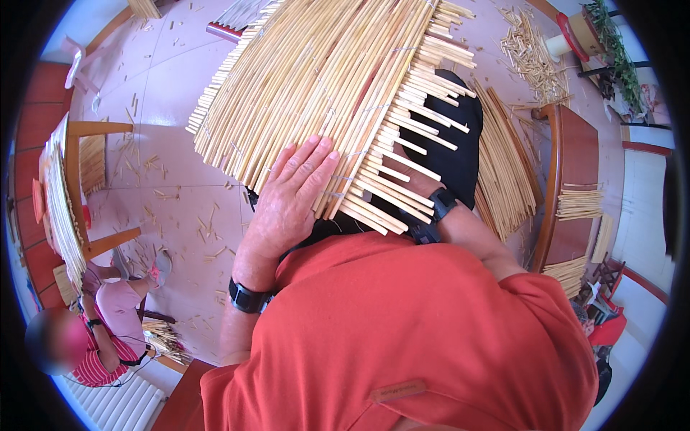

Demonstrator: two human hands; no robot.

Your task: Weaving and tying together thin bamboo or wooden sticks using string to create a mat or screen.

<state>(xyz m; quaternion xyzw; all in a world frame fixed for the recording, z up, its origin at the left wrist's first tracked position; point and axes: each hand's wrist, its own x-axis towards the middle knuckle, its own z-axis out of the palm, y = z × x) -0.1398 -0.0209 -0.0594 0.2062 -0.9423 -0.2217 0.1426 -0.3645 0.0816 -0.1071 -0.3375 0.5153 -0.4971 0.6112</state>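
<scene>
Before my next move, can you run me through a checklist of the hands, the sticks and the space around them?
1. Left hand on the mat of thin tan sticks: ok, palm down with fingers extended.
2. Right hand grip: cannot tell, sticks hide most of it.
3. Stick ends level along the mat's right edge: not ok, they jut out unevenly.
4. Thin pale bindings across the sticks tight: cannot tell, too fine to judge.
5. Pale pinkish floor free of scraps: not ok, short stick pieces lie scattered.
6. Seated co-worker in striped top clear of the mat: ok, well apart at left.
</scene>
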